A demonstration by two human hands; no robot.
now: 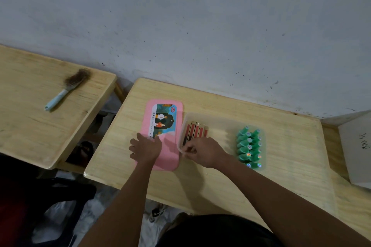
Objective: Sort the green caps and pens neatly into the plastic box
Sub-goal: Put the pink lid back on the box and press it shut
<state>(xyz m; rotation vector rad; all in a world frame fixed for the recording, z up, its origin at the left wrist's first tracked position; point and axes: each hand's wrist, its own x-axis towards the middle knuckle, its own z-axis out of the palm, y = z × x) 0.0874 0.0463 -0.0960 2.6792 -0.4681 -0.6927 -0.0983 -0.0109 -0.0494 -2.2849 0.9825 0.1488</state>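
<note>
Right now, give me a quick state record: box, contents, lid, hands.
box: translucent plastic box on the table, open
pens: red-black, side by side at the box's left end
caps: green caps in rows at its right end
lid: pink lid flat on table, left of box
left hand: flat on the lid
right hand: curled at the pens' near ends; grip unclear

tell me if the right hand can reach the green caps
Probably yes: the green caps lie uncovered at the right end of the open plastic box, with bare box floor between them and the right hand; the pink lid lies aside.
</note>
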